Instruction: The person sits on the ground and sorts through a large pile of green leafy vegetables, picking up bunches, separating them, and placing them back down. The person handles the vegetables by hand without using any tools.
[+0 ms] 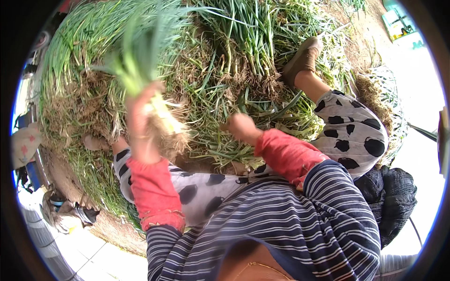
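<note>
My left hand [139, 112] grips a bunch of green onions [165, 117] around its pale stalks. The bunch's shaggy roots point down and to the right, and its blurred green leaves rise toward the top. To the right and apart from the bunch, my right hand [242, 129] is curled in on itself, with nothing visible in it. Beneath both hands lie loose stripped leaves [225, 147]. Beyond my right hand rests a row of green onions [253, 59], roots toward me. Another large heap of green onions [81, 45] spreads at the upper left.
My legs in spotted trousers [351, 137] spread around the leaf litter. One brown shoe [302, 61] stands on the scraps at right. A rooted bundle [378, 91] lies beyond that knee. A black mesh bundle [390, 200] sits beside my hip. A green crate [399, 23] is at upper right.
</note>
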A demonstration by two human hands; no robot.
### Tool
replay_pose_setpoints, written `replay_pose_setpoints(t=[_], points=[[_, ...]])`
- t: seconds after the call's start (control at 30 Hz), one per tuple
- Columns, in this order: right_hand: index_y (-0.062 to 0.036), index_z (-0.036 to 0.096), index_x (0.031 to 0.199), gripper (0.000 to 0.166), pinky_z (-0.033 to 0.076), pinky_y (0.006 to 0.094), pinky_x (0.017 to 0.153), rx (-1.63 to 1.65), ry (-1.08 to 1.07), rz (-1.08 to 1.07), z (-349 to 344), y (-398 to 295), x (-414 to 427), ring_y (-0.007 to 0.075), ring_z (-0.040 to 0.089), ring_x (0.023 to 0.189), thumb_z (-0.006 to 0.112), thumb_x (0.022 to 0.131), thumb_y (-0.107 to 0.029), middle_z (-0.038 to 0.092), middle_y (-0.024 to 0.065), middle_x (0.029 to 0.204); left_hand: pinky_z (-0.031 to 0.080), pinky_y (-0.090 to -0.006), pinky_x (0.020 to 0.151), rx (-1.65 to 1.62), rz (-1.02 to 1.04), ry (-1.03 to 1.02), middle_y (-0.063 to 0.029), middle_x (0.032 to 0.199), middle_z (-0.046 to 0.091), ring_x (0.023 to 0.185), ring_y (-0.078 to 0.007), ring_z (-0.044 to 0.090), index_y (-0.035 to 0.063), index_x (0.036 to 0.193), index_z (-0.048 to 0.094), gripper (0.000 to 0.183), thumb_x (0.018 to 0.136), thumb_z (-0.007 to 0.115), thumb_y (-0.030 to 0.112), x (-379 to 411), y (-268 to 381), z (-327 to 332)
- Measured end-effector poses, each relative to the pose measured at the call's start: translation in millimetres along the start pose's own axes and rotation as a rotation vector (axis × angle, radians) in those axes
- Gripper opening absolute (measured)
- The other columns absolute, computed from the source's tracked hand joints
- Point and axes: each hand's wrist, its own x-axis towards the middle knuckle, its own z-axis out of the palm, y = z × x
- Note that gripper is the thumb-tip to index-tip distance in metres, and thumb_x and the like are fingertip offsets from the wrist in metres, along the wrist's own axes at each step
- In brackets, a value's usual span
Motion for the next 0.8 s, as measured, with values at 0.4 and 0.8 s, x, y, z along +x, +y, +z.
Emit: replay_pose_setpoints(t=[0.4, 0.8], points=[[0.004, 0.066, 0.089, 0.031, 0.05, 0.0401, 0.068, 0.287, 0.909, 0.184, -152.7, 239.2, 182.1, 0.0349, 0.064, 0.072, 0.06, 0.082, -0.026, 0.064, 0.0225, 0.076, 0.055, -0.0281, 0.071, -0.475, -0.394, -0.005, -0.0175, 0.104, 0.061, 0.082, -0.0178, 0.061, -0.0028, 0.124, 0.045, 0.044, 0.082, 0.055, 0.002, 15.4, -44.9, -23.3], [-0.0011, 0.059, 0.079, 0.013, 0.048, 0.0257, 0.049, 1.274, 0.084, -0.111, -76.1, 8.0, 42.2, 0.0132, 0.058, 0.051, 0.071, 0.08, -0.005, 0.063, 0.0067, 0.066, 0.053, -0.0274, 0.06, -0.108, -0.448, 0.01, -0.0122, 0.086, 0.067, 0.066, -0.0175, 0.063, -0.0039, 0.108, 0.058, 0.03, 0.078, 0.063, -0.002, 12.7, -76.3, -9.0]])
